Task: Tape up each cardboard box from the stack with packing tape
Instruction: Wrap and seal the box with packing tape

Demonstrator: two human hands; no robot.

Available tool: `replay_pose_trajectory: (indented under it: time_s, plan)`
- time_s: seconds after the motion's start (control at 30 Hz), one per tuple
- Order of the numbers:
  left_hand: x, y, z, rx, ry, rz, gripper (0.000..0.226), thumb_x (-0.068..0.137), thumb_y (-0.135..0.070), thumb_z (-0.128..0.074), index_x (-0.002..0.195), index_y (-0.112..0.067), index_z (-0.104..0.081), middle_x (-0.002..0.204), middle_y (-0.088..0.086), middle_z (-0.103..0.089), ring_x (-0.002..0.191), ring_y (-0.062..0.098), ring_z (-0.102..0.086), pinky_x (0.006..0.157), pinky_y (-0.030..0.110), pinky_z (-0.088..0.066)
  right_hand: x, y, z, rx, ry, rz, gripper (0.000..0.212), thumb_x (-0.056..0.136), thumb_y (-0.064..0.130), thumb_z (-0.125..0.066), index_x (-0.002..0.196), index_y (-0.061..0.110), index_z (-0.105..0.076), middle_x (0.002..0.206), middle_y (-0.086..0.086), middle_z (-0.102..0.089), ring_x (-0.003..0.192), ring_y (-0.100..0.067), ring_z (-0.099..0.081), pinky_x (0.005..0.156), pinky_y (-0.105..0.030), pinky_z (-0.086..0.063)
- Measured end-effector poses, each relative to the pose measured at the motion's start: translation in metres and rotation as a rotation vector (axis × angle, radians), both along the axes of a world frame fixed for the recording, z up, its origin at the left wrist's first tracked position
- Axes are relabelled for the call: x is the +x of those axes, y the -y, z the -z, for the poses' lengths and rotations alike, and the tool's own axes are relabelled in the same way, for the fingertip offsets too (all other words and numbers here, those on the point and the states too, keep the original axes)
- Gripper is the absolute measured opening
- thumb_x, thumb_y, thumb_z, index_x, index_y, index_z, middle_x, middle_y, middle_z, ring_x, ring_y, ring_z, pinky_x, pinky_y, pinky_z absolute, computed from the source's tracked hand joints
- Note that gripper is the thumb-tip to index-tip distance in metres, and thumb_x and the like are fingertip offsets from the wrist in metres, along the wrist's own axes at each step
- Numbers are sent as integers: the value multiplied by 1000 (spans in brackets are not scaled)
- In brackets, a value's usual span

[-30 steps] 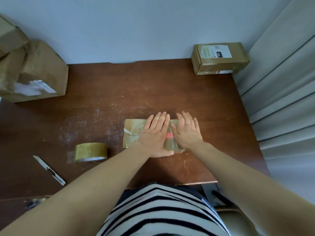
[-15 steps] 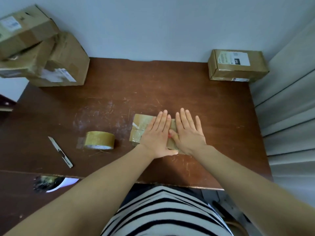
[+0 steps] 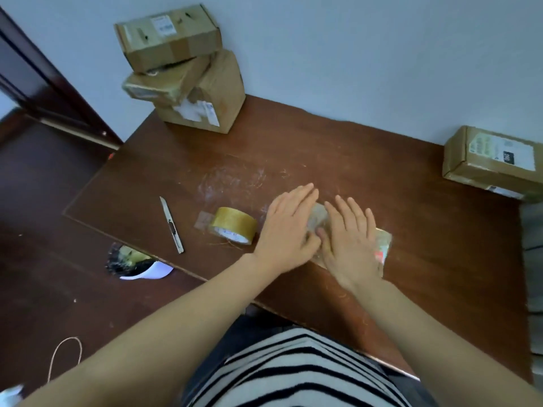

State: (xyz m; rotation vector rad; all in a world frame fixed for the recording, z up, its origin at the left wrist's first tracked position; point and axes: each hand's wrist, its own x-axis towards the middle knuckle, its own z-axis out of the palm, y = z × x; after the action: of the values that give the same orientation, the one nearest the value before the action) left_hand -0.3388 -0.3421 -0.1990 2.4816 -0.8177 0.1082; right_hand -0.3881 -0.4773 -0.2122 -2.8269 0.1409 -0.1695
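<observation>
a small flat cardboard box (image 3: 382, 245), glossy with tape and showing a red mark at its 4 o'clock corner, lies closed on the brown table (image 3: 367, 160), a little toward 4 o'clock from the table's middle. both grips lie on its top: the left grip (image 3: 289, 227) and the right grip (image 3: 351, 239) are spread flat, fingers straight and pointing to 12 o'clock, palms down on the box, clasping nothing, thumbs meeting between them. at 9 o'clock of the left grip, just beside it, sits a roll of packing tape (image 3: 233, 224) with a loose tab, and further to 9 o'clock a utility knife (image 3: 172, 226). at the table's 11 o'clock corner stands a stack of boxes (image 3: 211, 95), all closed so their contents are hidden, the top box (image 3: 167, 36) tilted. a labelled box (image 3: 493, 163) sits closed at 2 o'clock.
</observation>
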Motion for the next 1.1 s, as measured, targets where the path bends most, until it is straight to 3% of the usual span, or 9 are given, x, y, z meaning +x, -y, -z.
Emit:
replay_pose_trajectory:
  time_s: [0.13,0.27,0.37,0.53,0.63,0.77,0.9,1.0,1.1]
  plan:
    - [33,-72,-11,-267,-136,-473,45,79,-2,-51,123,-12,-56,120,4,-55,110,21,-52,96,36,-39,48,-61,-16,203,23,-215,40,91,25,-42,125,11,-59,133,-8,-55,125,-29,-48,108,-36,-28]
    - [50,-142,-5,-479,-353,-852,38,85,3,-44,115,-15,-56,103,-3,-58,95,17,-55,87,32,-44,99,-119,-26,387,-328,-243,34,99,23,-44,130,14,-53,132,-5,-52,120,-22,-50,98,-34,-40]
    - [53,-176,9,-526,-435,-967,34,85,2,-44,112,-15,-58,94,-5,-59,95,21,-58,84,31,-44,131,-155,-25,254,-536,-199,36,99,36,-41,123,10,-51,119,-8,-57,111,-27,-55,87,-36,-46]
    - [61,-204,25,-583,-550,-978,28,89,-3,-47,111,-16,-59,96,-2,-62,88,20,-58,82,30,-45,156,-188,-13,2,-861,-127,42,89,51,-52,69,14,-52,75,1,-56,76,-23,-57,71,-31,-44]
    - [67,-211,30,-587,-606,-962,26,93,-9,-49,114,-17,-60,101,-1,-62,87,15,-57,82,28,-45,165,-199,-12,-53,-1016,-169,32,85,37,-64,96,7,-62,85,-3,-58,74,-22,-57,74,-30,-47]
    - [76,-216,35,-610,-699,-907,23,92,-8,-48,108,-22,-59,103,0,-63,95,20,-60,88,34,-48,171,-205,-23,-189,-1135,-244,40,92,28,-55,124,3,-52,123,-11,-56,97,-27,-53,76,-29,-40]
    - [81,-219,36,-615,-751,-874,21,93,-8,-48,102,-25,-55,101,-1,-62,88,16,-58,84,31,-48,172,-202,-27,-276,-1233,-218,29,92,29,-52,108,7,-61,100,-7,-61,81,-21,-59,71,-27,-44]
    - [84,-219,38,-597,-805,-851,19,92,-8,-49,102,-23,-55,96,0,-61,86,18,-59,83,33,-49,170,-196,-27,-240,-1262,-165,23,95,29,-46,92,9,-57,107,-11,-66,83,-22,-57,81,-29,-44]
    - [84,-213,36,-558,-938,-835,14,91,-8,-50,99,-17,-57,88,3,-60,77,20,-57,71,31,-48,168,-194,-25,-254,-1259,-168,42,101,29,-42,134,4,-51,135,-12,-53,113,-24,-53,100,-33,-41]
